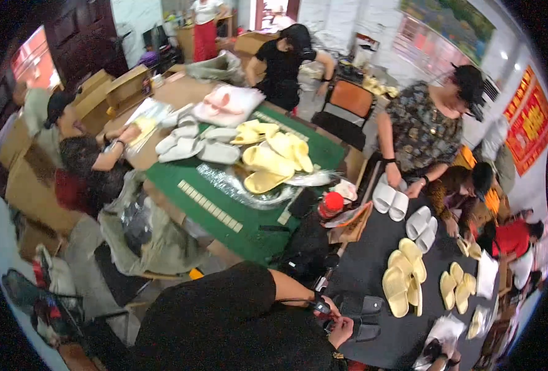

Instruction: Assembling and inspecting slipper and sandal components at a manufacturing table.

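My left hand (327,311), with a black band on its wrist, reaches from my black-sleeved arm to a pair of dark grey slippers (362,316) at the near end of the black table (373,244). My right hand (343,332) curls around the lower dark grey slipper just below it. Both hands sit close together on the pair. Pale yellow slippers (402,281) lie in a loose row just beyond, and white slippers (390,201) lie farther along the table.
Other people work along the black table's right side. One person's hand (399,180) rests by the white slippers. A green table (224,207) to the left carries several yellow and white slippers and clear plastic bags. Cardboard boxes (110,89) stand at the back left, and an orange chair (351,102) behind.
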Tool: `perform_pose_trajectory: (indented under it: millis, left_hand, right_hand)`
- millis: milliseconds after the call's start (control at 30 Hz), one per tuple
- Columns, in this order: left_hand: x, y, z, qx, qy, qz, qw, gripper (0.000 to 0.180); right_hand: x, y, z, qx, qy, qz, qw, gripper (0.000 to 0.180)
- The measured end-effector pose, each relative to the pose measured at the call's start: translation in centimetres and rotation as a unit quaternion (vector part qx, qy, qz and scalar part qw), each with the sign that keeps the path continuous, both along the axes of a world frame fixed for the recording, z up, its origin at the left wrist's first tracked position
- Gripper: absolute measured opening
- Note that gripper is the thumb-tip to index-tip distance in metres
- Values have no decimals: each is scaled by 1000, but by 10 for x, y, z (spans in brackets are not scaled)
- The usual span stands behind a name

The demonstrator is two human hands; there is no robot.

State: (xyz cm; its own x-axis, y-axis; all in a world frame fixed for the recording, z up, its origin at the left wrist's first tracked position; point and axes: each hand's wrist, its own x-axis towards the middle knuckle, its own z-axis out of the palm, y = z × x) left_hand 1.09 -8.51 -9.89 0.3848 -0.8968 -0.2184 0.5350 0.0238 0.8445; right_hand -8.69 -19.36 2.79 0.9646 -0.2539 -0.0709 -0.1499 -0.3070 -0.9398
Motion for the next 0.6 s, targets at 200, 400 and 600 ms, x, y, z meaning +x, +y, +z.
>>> perform_pose_trajectory:
  millis: [200, 400, 600]
  left_hand:
    - [2, 12, 33, 39, 146, -24, 988, 25]
    - [6, 28, 42, -1, -79, -19, 997, 29]
    - [0, 18, -1, -56, 56, 82, 994, 25]
  right_hand:
    - [2, 6, 18, 5, 20, -13, 1000, 11]
    - [5, 13, 20, 9, 14, -18, 1000, 10]
    - [9, 16, 16, 31, 15, 33, 999, 8]
